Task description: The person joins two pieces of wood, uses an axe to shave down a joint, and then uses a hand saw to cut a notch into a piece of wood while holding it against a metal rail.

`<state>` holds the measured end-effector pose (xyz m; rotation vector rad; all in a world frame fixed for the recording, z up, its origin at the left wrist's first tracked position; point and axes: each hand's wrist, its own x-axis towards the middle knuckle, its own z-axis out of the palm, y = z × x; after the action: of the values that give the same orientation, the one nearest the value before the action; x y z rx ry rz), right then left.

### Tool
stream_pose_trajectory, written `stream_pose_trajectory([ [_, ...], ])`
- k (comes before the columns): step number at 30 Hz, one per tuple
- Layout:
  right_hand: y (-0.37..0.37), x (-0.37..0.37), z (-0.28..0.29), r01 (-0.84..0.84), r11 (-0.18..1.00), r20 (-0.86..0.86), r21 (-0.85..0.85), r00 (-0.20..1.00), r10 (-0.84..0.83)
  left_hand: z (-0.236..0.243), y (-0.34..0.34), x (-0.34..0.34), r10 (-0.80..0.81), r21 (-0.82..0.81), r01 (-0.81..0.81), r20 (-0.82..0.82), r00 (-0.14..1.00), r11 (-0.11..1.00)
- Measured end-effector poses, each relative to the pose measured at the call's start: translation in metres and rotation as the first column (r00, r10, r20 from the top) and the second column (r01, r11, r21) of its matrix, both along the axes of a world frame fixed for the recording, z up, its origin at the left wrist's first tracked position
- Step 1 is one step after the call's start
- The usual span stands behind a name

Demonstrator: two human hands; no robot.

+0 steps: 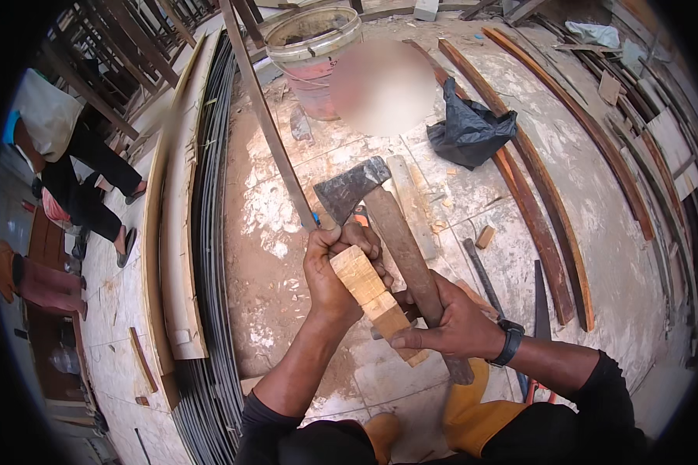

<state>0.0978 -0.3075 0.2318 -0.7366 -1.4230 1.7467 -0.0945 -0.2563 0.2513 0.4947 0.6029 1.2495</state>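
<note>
My left hand [329,283] is closed round a pale wooden block [358,277], beside the lower end of a long upright wooden batten [270,132]; whether it grips the batten too, I cannot tell. My right hand [461,325] holds the wooden handle [399,240] of an axe, with its thumb on the block's lower end. The dark axe head [345,190] is raised above the block. On the tiled floor below lie a dark bar-like tool [479,271], a saw [540,294] and a pale plank [407,182].
A dirty bucket [306,93] and a black plastic bag [469,128] stand ahead. Reddish timbers [558,256] lie right. Boards [180,271] and dark rods [209,194] run along the left, beyond which are two people [93,155] [43,283].
</note>
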Motion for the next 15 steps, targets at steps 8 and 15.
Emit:
stream_pose_trajectory([
  [8,-0.008,-0.061,-0.02,0.204,0.978,-0.074,-0.046,0.976,-0.207,-0.045,-0.091,-0.027,0.261,0.271,-0.109,-0.625,0.736,0.956],
  [15,0.01,-0.086,-0.063,0.185,0.978,-0.13,-0.092,0.972,-0.196,-0.067,-0.101,-0.068,-0.157,-0.092,0.128,-0.655,0.739,0.987],
])
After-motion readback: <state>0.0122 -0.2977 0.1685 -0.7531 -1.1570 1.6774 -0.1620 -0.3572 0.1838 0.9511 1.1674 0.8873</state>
